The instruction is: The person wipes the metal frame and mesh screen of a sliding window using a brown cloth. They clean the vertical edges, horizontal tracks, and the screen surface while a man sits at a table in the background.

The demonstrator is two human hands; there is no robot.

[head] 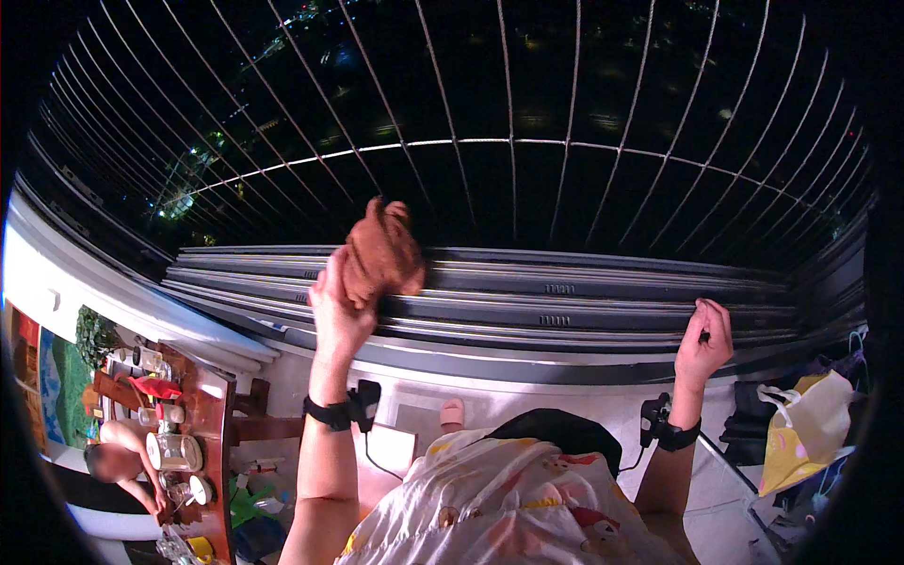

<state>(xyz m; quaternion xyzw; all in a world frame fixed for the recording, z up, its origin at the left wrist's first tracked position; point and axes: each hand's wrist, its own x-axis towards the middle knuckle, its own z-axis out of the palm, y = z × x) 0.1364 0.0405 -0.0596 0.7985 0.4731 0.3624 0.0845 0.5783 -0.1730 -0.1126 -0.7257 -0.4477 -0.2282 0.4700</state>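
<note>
My left hand (341,293) grips a crumpled brown cloth (387,258), held up over the left part of a dark metal sliding-window track (487,286). The cloth's edges look slightly blurred. Over the right end of the track, my right hand (708,342) has its fingers curled in against the thumb. A small dark gap shows between them, and I see no object in that hand. Several parallel rails run along the track, with short slots between them. Black bands with small devices are strapped around both wrists.
Vertical wires (508,85) cross the window opening, with darkness beyond. At right hangs a yellow and white bag (805,434) near dark cloth. A wooden table (212,438) at left bears jars (173,452); a person (123,452) sits at it. A pink slipper (452,411) shows below.
</note>
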